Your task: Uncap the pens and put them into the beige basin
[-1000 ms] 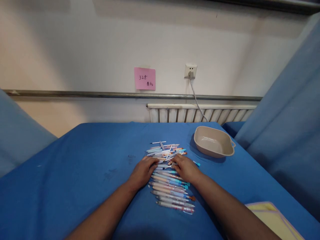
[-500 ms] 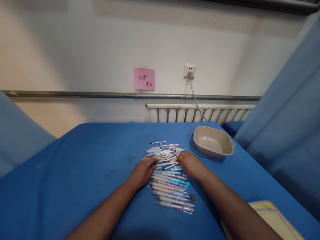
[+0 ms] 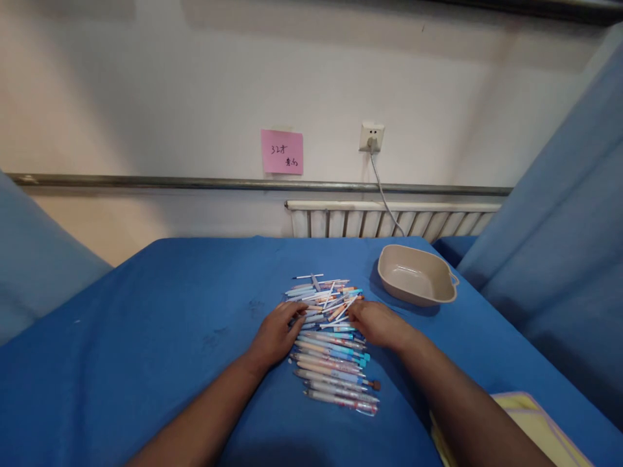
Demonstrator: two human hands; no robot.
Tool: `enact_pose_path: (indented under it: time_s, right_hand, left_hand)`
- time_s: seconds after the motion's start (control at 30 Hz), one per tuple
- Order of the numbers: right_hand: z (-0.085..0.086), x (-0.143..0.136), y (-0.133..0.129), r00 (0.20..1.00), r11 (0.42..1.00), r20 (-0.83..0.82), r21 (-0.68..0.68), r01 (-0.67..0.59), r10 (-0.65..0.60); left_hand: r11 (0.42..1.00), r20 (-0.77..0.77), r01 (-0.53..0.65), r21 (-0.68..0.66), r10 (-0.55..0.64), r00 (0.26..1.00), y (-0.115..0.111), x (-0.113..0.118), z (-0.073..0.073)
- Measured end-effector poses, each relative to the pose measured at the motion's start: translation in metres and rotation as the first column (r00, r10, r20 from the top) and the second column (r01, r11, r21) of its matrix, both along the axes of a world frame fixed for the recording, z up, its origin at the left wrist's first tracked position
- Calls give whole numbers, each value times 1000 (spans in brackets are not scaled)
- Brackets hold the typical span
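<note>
A pile of pens with thin white sticks strewn over it lies mid-table. Nearer to me, several pens lie side by side in a rough row, tips and clips pointing sideways. My left hand rests at the pile's left edge, thumb and forefinger apart and touching pen ends. At the right edge, my right hand has its fingers curled in among the pens; what they hold is hidden. A white stick slants up beside its fingertips.
A beige plastic basin stands at the back right of the blue-covered table. A yellow cloth lies at the lower right. Behind are a radiator, a plugged-in cord and a pink note. Blue curtains hang at the sides.
My right hand has shifted slightly right and toward me. A white stick beside its fingers now slants more steeply. My left hand has barely moved.
</note>
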State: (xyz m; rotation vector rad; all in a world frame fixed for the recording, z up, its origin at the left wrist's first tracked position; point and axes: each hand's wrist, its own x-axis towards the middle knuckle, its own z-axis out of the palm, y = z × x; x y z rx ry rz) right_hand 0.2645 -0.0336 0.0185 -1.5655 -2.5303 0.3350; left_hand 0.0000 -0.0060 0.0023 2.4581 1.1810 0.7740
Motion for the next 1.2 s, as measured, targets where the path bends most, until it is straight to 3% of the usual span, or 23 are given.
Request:
enact_pose_path:
  time_s: [0.17,0.27,0.7,0.93,1.07,1.2]
  right_hand:
    - [-1,-18,-9,999,999,-40,31,-32,33]
    - [0,-24,-16,998,998,-22,25,-62,63]
    - [-3,-52,-23,996,997,85,76,8,-15]
    - [-9,-41,-39,992,987,-50,111,117,-112]
    - [-19,-44,-43,986,993,-146,73,94,-82]
    - [-22,-47,-37,972,996,-233,78,46,-26]
  left_hand:
    - [982,-82,181,-51,-184,979,-12,4,9]
    - [973,-158,222,-60,-229,960,-19,6,12]
    - [996,-128,94,-3,-94,987,-47,5,7]
    - [990,58,-31,139,23,998,-54,3,7]
    - [995,-23,65,77,-64,998,-50,9,5]
    - [998,-45,32,45,-30,999,-49,13,4]
